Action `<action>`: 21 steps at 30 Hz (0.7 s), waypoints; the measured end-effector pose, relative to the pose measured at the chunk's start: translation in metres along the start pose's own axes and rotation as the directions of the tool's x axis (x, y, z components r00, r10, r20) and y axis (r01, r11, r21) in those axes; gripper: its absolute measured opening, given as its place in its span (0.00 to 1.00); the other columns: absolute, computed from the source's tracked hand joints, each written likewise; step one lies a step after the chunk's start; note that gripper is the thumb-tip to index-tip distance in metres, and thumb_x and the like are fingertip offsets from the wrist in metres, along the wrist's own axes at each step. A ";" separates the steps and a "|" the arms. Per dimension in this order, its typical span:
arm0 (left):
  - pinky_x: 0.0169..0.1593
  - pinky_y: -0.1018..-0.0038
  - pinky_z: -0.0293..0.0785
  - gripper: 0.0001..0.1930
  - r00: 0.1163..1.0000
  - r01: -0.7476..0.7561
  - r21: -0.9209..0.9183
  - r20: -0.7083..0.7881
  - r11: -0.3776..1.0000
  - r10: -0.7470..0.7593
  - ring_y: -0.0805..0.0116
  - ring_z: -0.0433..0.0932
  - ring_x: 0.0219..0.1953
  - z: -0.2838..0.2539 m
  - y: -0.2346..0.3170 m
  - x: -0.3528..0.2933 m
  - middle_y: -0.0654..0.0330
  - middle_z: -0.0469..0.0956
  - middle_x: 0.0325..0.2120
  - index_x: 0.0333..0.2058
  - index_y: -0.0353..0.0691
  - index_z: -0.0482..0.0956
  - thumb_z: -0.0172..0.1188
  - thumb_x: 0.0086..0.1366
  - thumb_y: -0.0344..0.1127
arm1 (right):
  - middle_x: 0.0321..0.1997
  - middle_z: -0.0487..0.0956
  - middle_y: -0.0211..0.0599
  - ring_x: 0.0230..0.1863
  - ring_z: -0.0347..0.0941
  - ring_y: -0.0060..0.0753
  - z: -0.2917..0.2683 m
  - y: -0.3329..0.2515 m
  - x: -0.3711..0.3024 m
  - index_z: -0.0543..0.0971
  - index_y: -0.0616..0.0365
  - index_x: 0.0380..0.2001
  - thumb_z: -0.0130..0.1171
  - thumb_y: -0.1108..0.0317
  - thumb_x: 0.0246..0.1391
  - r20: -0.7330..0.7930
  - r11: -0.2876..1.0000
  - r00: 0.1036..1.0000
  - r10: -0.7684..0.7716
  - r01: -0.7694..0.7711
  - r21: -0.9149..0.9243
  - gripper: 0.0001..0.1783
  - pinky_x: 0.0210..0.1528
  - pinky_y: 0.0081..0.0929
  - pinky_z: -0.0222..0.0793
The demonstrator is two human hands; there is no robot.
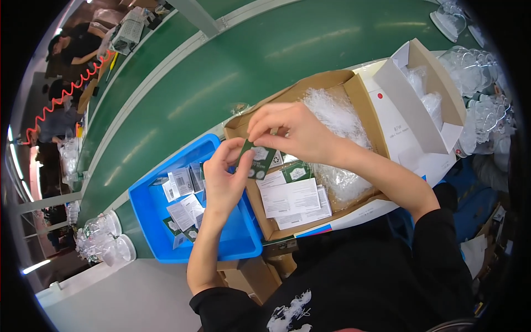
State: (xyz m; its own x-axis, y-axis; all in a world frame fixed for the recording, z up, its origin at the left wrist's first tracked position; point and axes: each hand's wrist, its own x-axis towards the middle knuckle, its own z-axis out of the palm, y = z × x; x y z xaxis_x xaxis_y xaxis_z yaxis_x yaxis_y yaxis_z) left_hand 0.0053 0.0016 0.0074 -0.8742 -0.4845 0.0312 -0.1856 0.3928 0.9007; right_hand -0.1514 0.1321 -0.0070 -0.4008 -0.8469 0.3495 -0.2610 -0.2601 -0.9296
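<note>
Both my hands hold one small dark green card with white print [259, 161]. My left hand [224, 180] pinches its left edge and my right hand [290, 130] pinches its top. The card hangs above the near-left part of a brown cardboard box [362, 97]. White paper leaflets [292, 200] and more green cards [297, 172] lie in that box, beside a heap of clear plastic bags [334, 119]. Left of the box stands a blue plastic bin [148, 207] with several bagged leaflets and cards [182, 213] in it.
A green conveyor belt [260, 55] runs diagonally behind the boxes. An open white carton [420, 94] stands at the right, with clear glass pieces [475, 88] beyond it. More glass pieces [102, 240] sit at the left. Other people [69, 47] work far left under a red coiled cable [66, 94].
</note>
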 end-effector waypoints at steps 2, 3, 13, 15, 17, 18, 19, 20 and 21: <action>0.36 0.81 0.76 0.10 1.000 -0.002 -0.064 -0.004 0.998 0.001 0.80 0.80 0.32 0.002 -0.002 0.000 0.56 0.85 0.31 0.42 0.29 0.78 0.62 0.63 0.26 | 0.35 0.83 0.31 0.35 0.77 0.22 -0.002 -0.003 0.002 0.83 0.59 0.34 0.63 0.76 0.52 -0.025 1.000 1.000 0.006 -0.005 0.024 0.05 0.34 0.18 0.72; 0.36 0.81 0.76 0.10 1.000 -0.001 -0.062 -0.010 0.998 0.000 0.80 0.80 0.32 0.001 -0.002 0.000 0.56 0.85 0.31 0.42 0.29 0.78 0.62 0.63 0.26 | 0.35 0.83 0.31 0.35 0.77 0.22 -0.001 -0.004 0.002 0.83 0.59 0.34 0.63 0.76 0.52 -0.020 1.000 1.000 0.003 -0.002 0.026 0.05 0.34 0.18 0.72; 0.38 0.79 0.77 0.10 1.000 0.000 -0.033 0.019 0.999 0.001 0.75 0.83 0.35 0.003 -0.008 -0.005 0.56 0.85 0.30 0.41 0.30 0.80 0.62 0.62 0.27 | 0.35 0.83 0.30 0.34 0.77 0.21 0.003 -0.001 -0.004 0.83 0.60 0.33 0.63 0.76 0.51 -0.005 0.998 0.998 0.066 -0.066 0.009 0.04 0.33 0.18 0.71; 0.38 0.79 0.77 0.10 0.999 0.031 -0.040 0.034 0.999 -0.030 0.74 0.83 0.35 0.002 -0.003 -0.003 0.55 0.85 0.31 0.42 0.29 0.80 0.63 0.62 0.28 | 0.35 0.83 0.30 0.34 0.77 0.21 0.001 -0.004 -0.003 0.83 0.60 0.33 0.63 0.76 0.52 -0.011 0.999 0.999 0.041 -0.041 -0.027 0.04 0.33 0.18 0.71; 0.38 0.79 0.77 0.11 0.999 0.017 -0.036 0.031 0.999 -0.016 0.74 0.83 0.35 0.001 -0.005 -0.004 0.55 0.85 0.31 0.42 0.29 0.80 0.63 0.62 0.28 | 0.35 0.82 0.30 0.34 0.76 0.21 0.002 -0.003 -0.004 0.82 0.60 0.34 0.62 0.76 0.52 -0.002 0.999 0.999 0.054 -0.054 -0.005 0.05 0.32 0.19 0.71; 0.38 0.79 0.77 0.11 1.000 0.011 -0.037 0.028 0.999 -0.010 0.74 0.83 0.35 0.001 -0.006 -0.004 0.55 0.85 0.31 0.42 0.29 0.80 0.63 0.62 0.28 | 0.35 0.82 0.30 0.34 0.76 0.21 0.001 -0.002 -0.002 0.82 0.60 0.34 0.62 0.76 0.52 -0.002 0.999 0.999 0.051 -0.051 -0.005 0.05 0.32 0.19 0.71; 0.38 0.79 0.77 0.11 1.000 0.009 -0.035 0.027 0.999 -0.008 0.74 0.83 0.35 0.000 -0.007 -0.001 0.55 0.85 0.31 0.42 0.29 0.80 0.63 0.62 0.28 | 0.35 0.82 0.30 0.34 0.76 0.22 0.001 -0.001 0.001 0.82 0.60 0.34 0.62 0.76 0.52 0.015 0.999 0.999 0.045 -0.045 -0.006 0.05 0.32 0.19 0.71; 0.38 0.79 0.77 0.11 1.000 0.011 -0.041 0.020 0.999 -0.010 0.74 0.83 0.35 0.000 -0.008 -0.001 0.55 0.85 0.31 0.42 0.29 0.80 0.63 0.62 0.28 | 0.36 0.82 0.30 0.34 0.76 0.22 0.001 0.000 0.000 0.81 0.60 0.34 0.62 0.76 0.53 0.035 0.999 0.998 0.046 -0.046 -0.003 0.05 0.32 0.20 0.71; 0.38 0.79 0.77 0.11 1.000 0.012 -0.047 0.013 0.999 -0.012 0.74 0.83 0.35 0.000 -0.008 -0.001 0.54 0.85 0.31 0.42 0.29 0.80 0.63 0.62 0.29 | 0.36 0.82 0.30 0.34 0.76 0.22 0.000 0.000 0.001 0.81 0.60 0.34 0.62 0.76 0.53 0.037 0.999 0.998 0.048 -0.048 -0.001 0.05 0.32 0.20 0.71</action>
State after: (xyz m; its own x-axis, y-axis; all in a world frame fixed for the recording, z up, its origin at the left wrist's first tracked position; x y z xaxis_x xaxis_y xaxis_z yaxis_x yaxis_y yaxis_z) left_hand 0.0077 -0.0009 -0.0002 -0.8779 -0.4787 0.0148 -0.1752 0.3497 0.9203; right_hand -0.1516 0.1313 -0.0067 -0.3799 -0.8753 0.2994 -0.2424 -0.2182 -0.9453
